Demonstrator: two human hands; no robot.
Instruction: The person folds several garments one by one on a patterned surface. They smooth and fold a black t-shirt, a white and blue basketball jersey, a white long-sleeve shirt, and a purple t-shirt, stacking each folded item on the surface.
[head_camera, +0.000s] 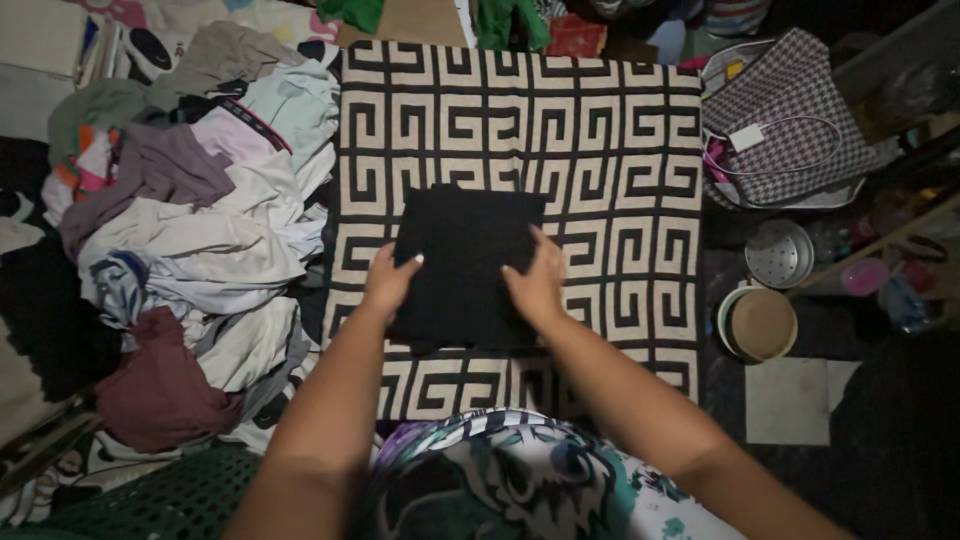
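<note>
A folded black garment (465, 262) lies flat in the middle of a cream and black maze-patterned cloth (610, 150). My left hand (390, 280) rests on the garment's left edge, fingers pressed down on the fabric. My right hand (537, 282) lies on its right edge, fingers spread flat. Both hands touch the garment without lifting it.
A heap of loose clothes (190, 230) in white, grey, mauve and maroon lies to the left. At the right are a houndstooth bag (790, 120) with a white charger and cable, a round metal strainer (780, 253) and stacked bowls (760, 323). A green plastic basket (170, 495) sits bottom left.
</note>
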